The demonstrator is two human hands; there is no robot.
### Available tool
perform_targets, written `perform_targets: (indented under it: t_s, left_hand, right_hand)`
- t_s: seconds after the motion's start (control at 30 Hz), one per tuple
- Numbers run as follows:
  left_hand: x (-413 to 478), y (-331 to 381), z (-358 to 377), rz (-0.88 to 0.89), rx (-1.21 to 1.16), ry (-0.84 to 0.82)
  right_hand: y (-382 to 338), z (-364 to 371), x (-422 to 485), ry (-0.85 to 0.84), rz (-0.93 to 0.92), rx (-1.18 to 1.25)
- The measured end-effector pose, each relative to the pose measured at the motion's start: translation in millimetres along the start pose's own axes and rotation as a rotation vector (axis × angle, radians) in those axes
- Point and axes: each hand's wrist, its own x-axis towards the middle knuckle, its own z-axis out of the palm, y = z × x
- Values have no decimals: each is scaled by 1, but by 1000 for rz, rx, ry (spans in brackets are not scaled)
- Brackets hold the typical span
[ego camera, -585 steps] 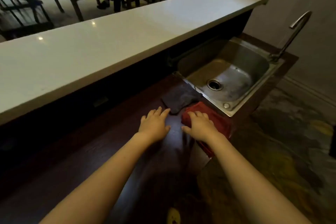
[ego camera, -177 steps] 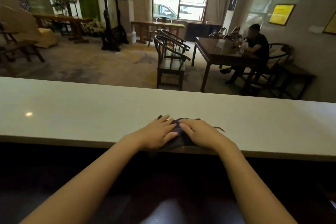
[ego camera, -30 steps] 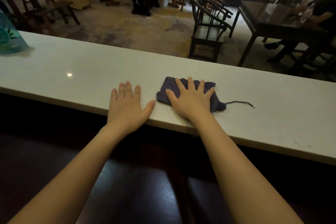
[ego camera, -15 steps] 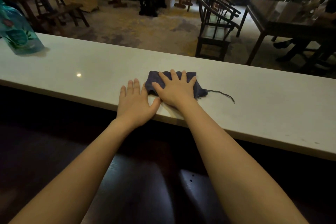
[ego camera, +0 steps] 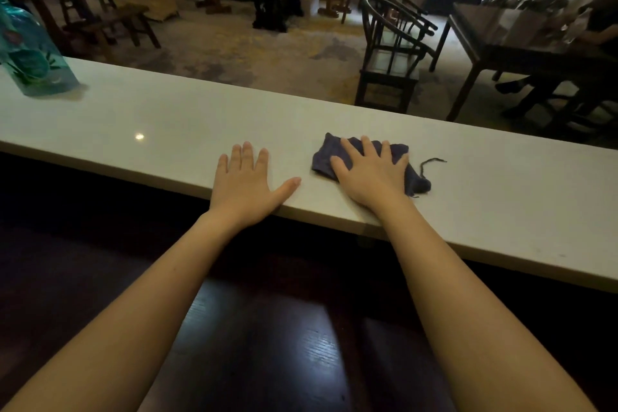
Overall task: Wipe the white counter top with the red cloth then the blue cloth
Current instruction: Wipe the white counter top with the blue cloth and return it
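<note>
The long white counter top (ego camera: 167,117) runs across the head view from left to lower right. A dark blue cloth (ego camera: 323,157) lies on it near the front edge, with a loose thread (ego camera: 431,164) trailing to its right. My right hand (ego camera: 368,174) lies flat on the cloth with fingers spread, covering its middle. My left hand (ego camera: 244,184) rests flat and empty on the bare counter, a short gap to the left of the cloth. The red cloth is not in view.
A teal spray bottle (ego camera: 30,53) stands on the counter at the far left. Below the counter's front edge is a dark wooden surface (ego camera: 267,344). Beyond the counter are wooden chairs (ego camera: 391,53), tables and a seated person (ego camera: 602,23) at the far right.
My right hand slid the blue cloth left until it met my left hand, then back to the right, so a gap has opened between them. The left hand stayed flat on the counter.
</note>
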Motion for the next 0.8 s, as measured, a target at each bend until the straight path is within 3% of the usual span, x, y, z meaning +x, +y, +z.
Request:
perform_targets:
  t_s: [0.17,0.43,0.8]
  left_hand:
    - [0,-3,1,1,0,19]
    - [-2,-2,-1,3,-7,6]
    - [-1,-1,4,-13,-12,40]
  right_hand:
    - [31,11,-53,83,-46,-30]
    - [97,-10,-15,35,203,-58]
    - [10,1,84,10,54,-29]
